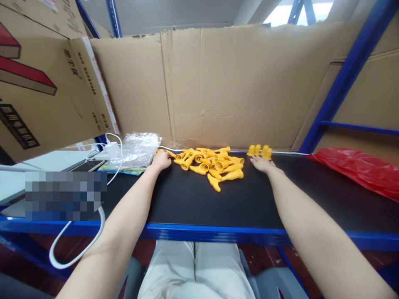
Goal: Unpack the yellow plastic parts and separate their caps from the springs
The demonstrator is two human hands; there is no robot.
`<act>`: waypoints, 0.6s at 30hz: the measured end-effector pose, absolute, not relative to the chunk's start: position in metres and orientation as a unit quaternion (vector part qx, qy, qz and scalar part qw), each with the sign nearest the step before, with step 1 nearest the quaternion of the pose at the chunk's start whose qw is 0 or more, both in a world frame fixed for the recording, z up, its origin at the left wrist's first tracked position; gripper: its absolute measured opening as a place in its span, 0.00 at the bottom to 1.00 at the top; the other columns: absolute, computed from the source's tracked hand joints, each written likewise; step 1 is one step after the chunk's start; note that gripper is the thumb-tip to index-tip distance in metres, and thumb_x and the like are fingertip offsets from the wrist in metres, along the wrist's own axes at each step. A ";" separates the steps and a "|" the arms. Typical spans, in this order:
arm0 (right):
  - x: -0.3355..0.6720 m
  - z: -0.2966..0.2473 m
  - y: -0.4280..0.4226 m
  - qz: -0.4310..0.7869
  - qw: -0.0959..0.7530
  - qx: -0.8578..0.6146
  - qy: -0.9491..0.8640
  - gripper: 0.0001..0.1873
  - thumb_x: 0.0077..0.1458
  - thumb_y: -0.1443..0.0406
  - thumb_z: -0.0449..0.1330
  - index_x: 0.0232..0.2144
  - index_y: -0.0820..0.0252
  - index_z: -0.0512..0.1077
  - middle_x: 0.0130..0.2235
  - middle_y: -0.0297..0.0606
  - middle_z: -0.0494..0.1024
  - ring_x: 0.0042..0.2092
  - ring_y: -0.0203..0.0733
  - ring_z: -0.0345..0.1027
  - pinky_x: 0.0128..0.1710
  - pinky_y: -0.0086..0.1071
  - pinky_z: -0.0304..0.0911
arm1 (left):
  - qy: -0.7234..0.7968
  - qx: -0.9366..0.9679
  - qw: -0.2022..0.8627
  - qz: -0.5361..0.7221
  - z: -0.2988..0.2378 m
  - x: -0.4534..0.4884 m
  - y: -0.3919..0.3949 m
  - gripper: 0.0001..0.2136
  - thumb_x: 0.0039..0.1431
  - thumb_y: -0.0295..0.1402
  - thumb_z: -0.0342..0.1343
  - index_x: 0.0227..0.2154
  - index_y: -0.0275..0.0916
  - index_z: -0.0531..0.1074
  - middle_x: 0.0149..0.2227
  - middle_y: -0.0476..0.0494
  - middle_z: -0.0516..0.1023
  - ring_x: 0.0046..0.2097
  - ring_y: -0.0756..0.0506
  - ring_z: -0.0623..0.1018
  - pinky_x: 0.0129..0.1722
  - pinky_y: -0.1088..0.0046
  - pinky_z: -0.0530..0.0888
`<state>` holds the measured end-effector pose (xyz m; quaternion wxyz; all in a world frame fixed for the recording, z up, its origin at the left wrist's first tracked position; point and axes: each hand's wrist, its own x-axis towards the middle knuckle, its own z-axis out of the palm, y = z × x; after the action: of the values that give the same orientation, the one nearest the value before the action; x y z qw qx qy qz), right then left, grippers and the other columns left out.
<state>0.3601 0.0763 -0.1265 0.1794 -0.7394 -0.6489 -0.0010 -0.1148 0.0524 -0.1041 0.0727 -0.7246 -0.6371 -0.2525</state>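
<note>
My left hand [162, 160] rests at the left edge of a heap of yellow plastic pieces [204, 161]. Its fingers lie over a yellow piece there, and I see no clear grip. The heap mixes slim curved pieces with hollow ones that have round open ends. Closest to me are a forked yellow piece [214, 182] and a bottle-shaped one [232, 175]. On the right, my right hand [262, 163] lies flat with fingers apart, just in front of several small yellow cups [259, 150] standing in a group. Nothing shows in it.
Clear plastic wrap [137, 147] and a white charger with cables [112, 148] lie at the left. A red plastic bag [358, 168] sits at the right. Cardboard [233, 87] closes off the back of the black tabletop [193, 203], which has a blue front rail [218, 232].
</note>
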 end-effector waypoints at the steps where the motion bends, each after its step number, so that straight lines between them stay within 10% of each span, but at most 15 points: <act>1: 0.358 -0.125 0.076 0.016 0.165 -0.741 -0.651 0.30 0.58 0.56 0.44 0.60 0.60 0.61 0.63 0.53 0.58 0.64 0.63 0.48 0.57 0.65 0.43 | -0.635 -0.726 0.072 -0.255 -0.104 -0.115 0.053 0.16 0.48 0.26 0.52 0.38 0.42 0.79 0.47 0.40 0.77 0.52 0.39 0.73 0.56 0.64 0.68; 18: 0.340 -0.111 0.066 0.054 0.186 -0.738 -0.647 0.24 0.58 0.59 0.50 0.54 0.62 0.68 0.58 0.56 0.66 0.59 0.60 0.57 0.58 0.55 0.46 | -0.604 -0.727 0.095 -0.313 -0.089 -0.106 0.045 0.17 0.51 0.25 0.49 0.42 0.36 0.77 0.50 0.36 0.74 0.54 0.38 0.71 0.58 0.61 0.64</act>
<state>0.3400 0.0655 -0.1108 0.1862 -0.7376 -0.6468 0.0541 -0.1058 0.0450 -0.0895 0.0948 -0.7267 -0.6041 -0.3131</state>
